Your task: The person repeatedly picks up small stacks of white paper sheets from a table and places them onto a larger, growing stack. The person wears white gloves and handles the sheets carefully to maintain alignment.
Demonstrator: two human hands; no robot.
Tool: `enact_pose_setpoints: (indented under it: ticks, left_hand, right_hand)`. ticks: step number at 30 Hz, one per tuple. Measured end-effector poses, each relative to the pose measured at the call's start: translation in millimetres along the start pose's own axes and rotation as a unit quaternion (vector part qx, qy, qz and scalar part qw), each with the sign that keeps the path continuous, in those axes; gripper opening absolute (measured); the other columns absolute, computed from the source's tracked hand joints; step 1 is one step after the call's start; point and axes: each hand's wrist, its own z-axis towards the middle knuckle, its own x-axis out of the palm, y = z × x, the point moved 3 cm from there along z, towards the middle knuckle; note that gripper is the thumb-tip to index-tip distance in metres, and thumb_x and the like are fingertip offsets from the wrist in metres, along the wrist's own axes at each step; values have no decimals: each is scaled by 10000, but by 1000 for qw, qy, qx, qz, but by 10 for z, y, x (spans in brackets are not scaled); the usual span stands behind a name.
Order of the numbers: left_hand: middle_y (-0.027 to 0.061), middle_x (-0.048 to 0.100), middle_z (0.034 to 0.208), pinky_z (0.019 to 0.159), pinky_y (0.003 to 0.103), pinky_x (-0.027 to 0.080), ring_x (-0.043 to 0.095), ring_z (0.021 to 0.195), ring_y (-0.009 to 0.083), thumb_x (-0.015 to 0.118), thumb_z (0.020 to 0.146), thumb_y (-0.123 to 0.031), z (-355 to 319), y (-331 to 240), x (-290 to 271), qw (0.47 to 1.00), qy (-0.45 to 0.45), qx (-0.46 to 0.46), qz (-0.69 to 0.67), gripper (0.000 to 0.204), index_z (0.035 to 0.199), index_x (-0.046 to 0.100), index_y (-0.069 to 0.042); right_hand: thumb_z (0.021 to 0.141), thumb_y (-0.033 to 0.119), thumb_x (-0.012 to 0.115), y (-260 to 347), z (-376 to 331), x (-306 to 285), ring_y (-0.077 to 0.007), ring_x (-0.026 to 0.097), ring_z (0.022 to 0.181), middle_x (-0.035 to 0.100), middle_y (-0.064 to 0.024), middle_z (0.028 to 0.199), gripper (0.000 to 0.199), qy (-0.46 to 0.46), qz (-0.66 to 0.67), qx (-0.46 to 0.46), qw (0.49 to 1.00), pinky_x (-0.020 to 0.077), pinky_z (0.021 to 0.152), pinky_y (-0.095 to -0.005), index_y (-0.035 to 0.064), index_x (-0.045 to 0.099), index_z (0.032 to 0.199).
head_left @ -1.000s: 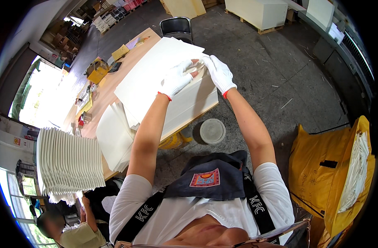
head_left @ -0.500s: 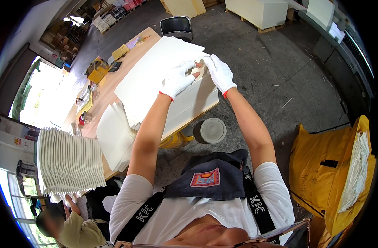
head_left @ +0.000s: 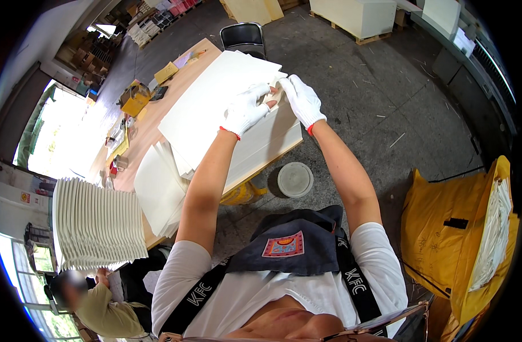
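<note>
Both my hands wear white gloves with red cuffs. My left hand [head_left: 246,108] rests over the right part of a stack of large white sheets [head_left: 201,114]. Its two bare fingertips poke out of the glove and stand apart. At the stack's right corner my right hand [head_left: 303,102] has its fingers pressed together and bent around the sheets' edge, beside the left fingertips. Some sheet corners there look lifted, but the gloves partly hide them. The sheets lie slightly fanned on a wooden table [head_left: 201,57].
Fanned loose sheets [head_left: 158,191] and a tall wavy stack [head_left: 98,225] stand at the left. A co-worker [head_left: 110,308] is beyond them. A yellow box [head_left: 135,98] sits on the table. A lidded bucket [head_left: 295,180], a black chair [head_left: 242,37] and a large yellow bag [head_left: 443,228] surround me.
My hands stay nearly in the same place at the stack's corner. The co-worker's head and arm have shifted slightly by the tall stack.
</note>
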Motion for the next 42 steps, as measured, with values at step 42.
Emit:
enact_pose_setpoints:
  ticks: [42]
  left_hand:
    - [109, 675, 1175, 893, 438, 530, 636, 1029, 371, 677, 831, -189, -134, 8, 26, 961, -133, 195, 144, 313, 1141, 680, -146]
  right_hand:
    - [939, 535, 593, -54, -82, -236, -323, 671, 806, 665, -126, 836, 419, -10, -244, -206, 948, 524, 711, -458, 120, 645, 913]
